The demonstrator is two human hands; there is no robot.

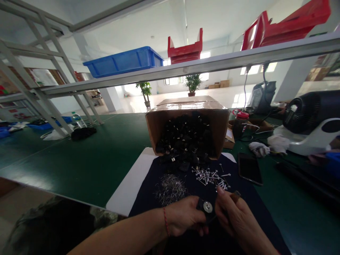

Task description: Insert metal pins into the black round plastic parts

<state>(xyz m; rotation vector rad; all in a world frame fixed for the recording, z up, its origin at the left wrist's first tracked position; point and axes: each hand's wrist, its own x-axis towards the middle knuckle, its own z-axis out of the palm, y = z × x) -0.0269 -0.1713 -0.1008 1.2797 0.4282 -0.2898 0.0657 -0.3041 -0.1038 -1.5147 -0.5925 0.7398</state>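
Observation:
My left hand (pixel 183 216) and my right hand (pixel 235 216) are both closed on one small black part with a round silver centre (pixel 207 206), held just above a dark cloth (pixel 247 202). A red thread circles my left wrist. On the cloth ahead of my hands lie a heap of thin metal pins (pixel 170 189) and a scatter of white-headed screws (pixel 212 177). Behind them a cardboard box (pixel 220 122) lies on its side, spilling many small black parts (pixel 186 141) onto the cloth.
A black phone (pixel 249 169) lies right of the cloth on the green table (pixel 87 159). A white-and-black fan (pixel 310 124), a red-lidded jar (pixel 241 124) and cables stand at the right. Blue and red bins (pixel 124 62) sit on the overhead shelf.

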